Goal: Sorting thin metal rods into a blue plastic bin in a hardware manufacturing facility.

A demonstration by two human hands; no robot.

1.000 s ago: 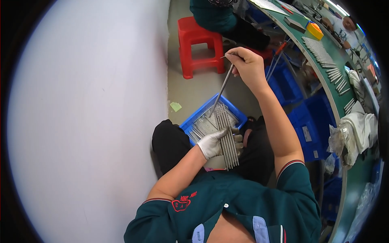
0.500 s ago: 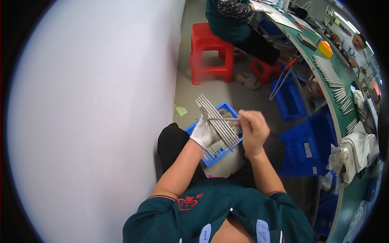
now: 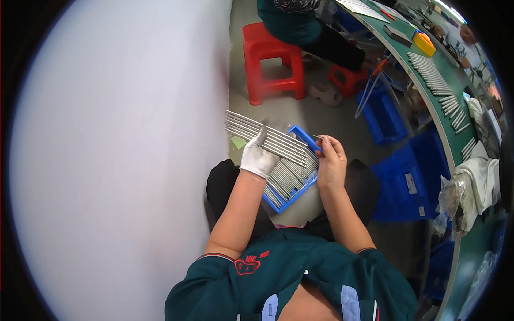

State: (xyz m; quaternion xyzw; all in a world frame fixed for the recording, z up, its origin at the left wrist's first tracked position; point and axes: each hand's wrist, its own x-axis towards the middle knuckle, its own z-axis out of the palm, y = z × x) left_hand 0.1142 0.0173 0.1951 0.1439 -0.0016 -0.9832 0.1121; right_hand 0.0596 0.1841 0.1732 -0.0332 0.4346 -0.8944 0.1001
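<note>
Over grey floor [image 3: 321, 115] and blue tray [image 3: 292, 182], gloved left hand [image 3: 259, 157] gripping rods [image 3: 262, 136], bare right hand [image 3: 332, 163] pinching their ends.

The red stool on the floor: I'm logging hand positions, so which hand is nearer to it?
Left. The gloved left hand, holding the bundle of metal rods, sits below the red stool. The bare right hand is farther right, at the rods' end over the blue tray.

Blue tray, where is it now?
Head view, centre: the blue tray sits on the person's lap, under the rod bundle held by the left hand, with the right hand at its right edge.
</note>
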